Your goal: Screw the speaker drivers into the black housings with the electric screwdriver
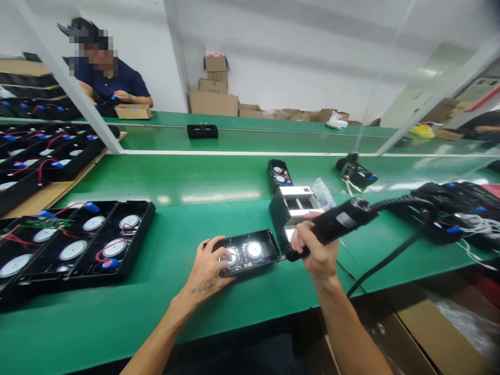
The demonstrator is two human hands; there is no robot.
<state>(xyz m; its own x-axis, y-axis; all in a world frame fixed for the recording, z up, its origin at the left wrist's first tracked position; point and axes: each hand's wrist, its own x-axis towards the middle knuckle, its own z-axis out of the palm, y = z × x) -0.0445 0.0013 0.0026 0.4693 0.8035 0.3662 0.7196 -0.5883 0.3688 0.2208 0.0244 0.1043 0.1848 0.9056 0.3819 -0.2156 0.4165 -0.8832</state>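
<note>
My left hand (213,265) is closed around the left end of a black speaker housing (241,267) on the green bench. Two round silver speaker drivers (253,251) sit inside it, one partly behind my fingers. In my right hand (316,250) is a black electric screwdriver (339,223), held tilted, with its thick cable running off to the right. The tip of the screwdriver is at the right end of the housing; whether it touches a screw I cannot tell. Just behind my right hand stands a black and silver screw feeder (299,203).
Several speaker housings with red wires (117,234) lie at left. Another small housing (279,174) is behind the feeder. Black parts and white cables (474,226) are piled at right. A co-worker (113,78) sits across the bench. Cardboard boxes (441,333) stand below the front edge.
</note>
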